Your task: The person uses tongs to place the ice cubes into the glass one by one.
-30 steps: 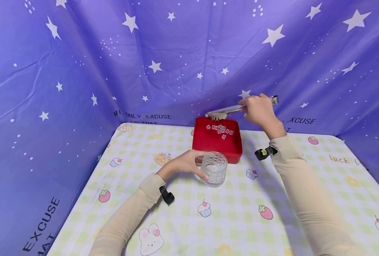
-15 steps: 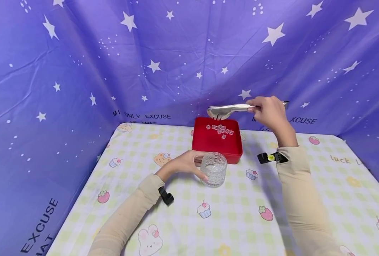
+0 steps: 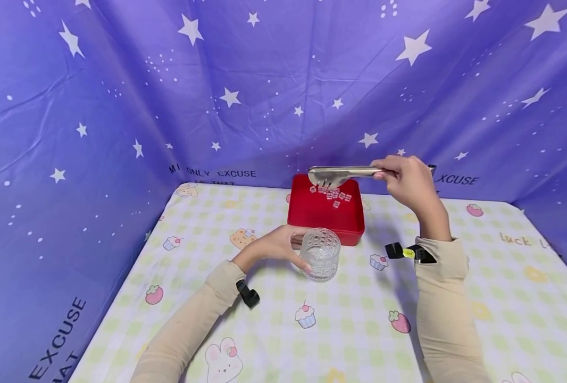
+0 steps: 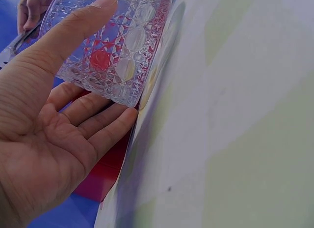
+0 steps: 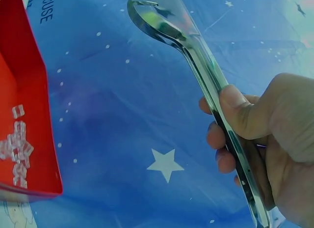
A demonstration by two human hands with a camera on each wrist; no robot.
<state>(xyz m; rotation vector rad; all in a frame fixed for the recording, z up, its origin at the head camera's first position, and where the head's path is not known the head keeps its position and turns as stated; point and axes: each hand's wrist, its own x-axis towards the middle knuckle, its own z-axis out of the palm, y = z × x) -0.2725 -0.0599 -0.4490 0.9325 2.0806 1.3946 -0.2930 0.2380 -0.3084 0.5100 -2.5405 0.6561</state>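
My left hand (image 3: 281, 246) holds a clear patterned drinking glass (image 3: 320, 255) upright on the table, thumb on the near side and fingers around the far side; the left wrist view shows the thumb across the glass (image 4: 115, 51). In my right hand (image 3: 408, 178) is a pair of metal tongs (image 3: 343, 173), gripped along the handles. Their toothed head is above the back of the red box (image 3: 312, 215), and no cube shows between the tips. Several small clear cubes (image 3: 336, 196) lie in that box; the right wrist view shows them clustered (image 5: 17, 147).
A checked cloth with cartoon prints covers the table (image 3: 207, 234). Behind and to the left hangs a purple curtain (image 3: 264, 69) with white stars, close to the box's far side. The glass stands just in front of the box.
My right hand has moved right and lower with the tongs, whose head has come down closer to the cubes. The tongs have turned slightly. My left hand and the glass stay put.
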